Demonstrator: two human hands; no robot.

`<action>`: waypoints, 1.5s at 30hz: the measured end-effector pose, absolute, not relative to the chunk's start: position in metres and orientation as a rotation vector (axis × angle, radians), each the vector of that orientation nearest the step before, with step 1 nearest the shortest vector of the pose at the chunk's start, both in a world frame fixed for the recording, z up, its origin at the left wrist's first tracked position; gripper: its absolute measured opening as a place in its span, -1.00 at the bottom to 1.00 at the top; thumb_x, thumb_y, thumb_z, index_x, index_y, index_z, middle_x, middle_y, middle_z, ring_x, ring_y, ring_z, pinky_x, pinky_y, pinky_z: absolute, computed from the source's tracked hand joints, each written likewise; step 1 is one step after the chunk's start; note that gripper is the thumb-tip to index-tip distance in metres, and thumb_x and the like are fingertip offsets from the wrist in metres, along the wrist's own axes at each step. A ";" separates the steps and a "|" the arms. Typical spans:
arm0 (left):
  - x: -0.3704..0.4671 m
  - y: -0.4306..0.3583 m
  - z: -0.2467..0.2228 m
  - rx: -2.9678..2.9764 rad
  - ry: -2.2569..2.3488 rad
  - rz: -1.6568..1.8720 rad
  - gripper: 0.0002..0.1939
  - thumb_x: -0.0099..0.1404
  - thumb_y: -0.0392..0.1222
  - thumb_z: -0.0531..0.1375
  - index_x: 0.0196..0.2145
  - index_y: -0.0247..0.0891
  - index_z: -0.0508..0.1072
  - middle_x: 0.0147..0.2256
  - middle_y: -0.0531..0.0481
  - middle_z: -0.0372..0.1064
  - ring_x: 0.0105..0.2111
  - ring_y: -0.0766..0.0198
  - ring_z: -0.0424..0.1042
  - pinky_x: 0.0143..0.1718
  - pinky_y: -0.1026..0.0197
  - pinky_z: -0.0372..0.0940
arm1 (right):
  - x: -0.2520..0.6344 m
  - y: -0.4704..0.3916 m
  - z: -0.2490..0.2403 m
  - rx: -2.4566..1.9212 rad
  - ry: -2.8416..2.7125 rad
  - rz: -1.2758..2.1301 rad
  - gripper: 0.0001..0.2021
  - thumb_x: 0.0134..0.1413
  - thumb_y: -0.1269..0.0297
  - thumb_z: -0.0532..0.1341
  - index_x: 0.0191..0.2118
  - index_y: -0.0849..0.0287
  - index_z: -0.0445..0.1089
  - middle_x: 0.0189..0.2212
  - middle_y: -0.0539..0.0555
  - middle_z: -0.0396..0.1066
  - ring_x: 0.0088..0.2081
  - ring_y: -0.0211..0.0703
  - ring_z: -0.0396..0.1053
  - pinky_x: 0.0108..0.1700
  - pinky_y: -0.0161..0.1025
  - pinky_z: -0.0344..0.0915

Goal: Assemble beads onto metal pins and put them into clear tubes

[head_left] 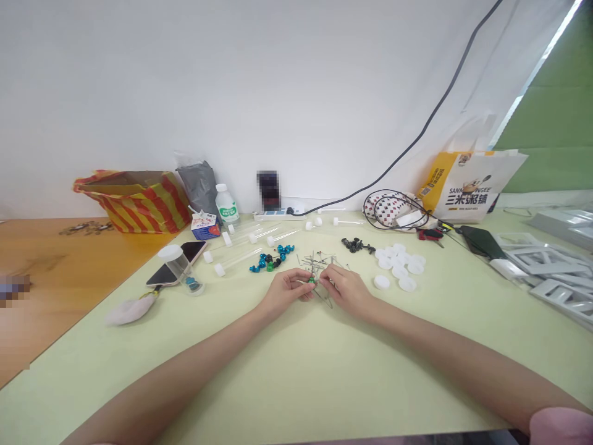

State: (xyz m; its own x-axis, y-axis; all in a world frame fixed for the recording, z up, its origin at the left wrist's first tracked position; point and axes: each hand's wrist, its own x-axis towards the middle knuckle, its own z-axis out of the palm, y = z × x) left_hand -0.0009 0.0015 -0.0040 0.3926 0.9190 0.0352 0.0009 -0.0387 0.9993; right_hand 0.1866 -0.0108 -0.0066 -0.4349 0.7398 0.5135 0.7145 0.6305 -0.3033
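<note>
Green piece point(312, 281), between the hands point(315, 282), at fingertips

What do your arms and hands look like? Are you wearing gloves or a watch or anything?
No gloves! The left hand and right hand are both bare, with no watch or bracelet showing. The forearms are uncovered too. A soft pink sleeve peeks in near the right elbow, with no pattern that I can see.

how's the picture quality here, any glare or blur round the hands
Head view: soft, fairly even light; bright strip beside the green blind; clear tubes faint against the table; green piece at the left hand small and soft; blocky pixelation by the wall and at far left.
</note>
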 end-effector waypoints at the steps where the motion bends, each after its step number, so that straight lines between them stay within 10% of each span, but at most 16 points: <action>1: -0.001 0.002 -0.004 1.401 0.893 0.935 -0.64 -0.04 -0.08 0.31 -0.31 -0.33 0.39 -0.50 0.00 0.43 -0.51 0.24 0.45 -0.44 0.20 0.37 | 0.187 -0.010 -0.007 -1.131 -2.230 0.058 -0.86 0.19 0.34 -0.03 -0.30 0.13 0.25 -0.38 0.04 0.35 -0.38 -0.23 0.31 -0.37 -0.33 0.16; 45: -0.002 0.003 -0.006 1.357 0.827 0.923 -0.64 0.00 -0.12 0.30 -0.26 -0.36 0.40 -0.44 -0.07 0.47 -0.45 0.21 0.47 -0.39 0.17 0.36 | 0.188 -0.008 -0.009 -1.040 -2.159 0.166 -0.91 0.16 0.37 0.01 -0.32 0.16 0.24 -0.39 0.05 0.32 -0.39 -0.23 0.28 -0.35 -0.31 0.18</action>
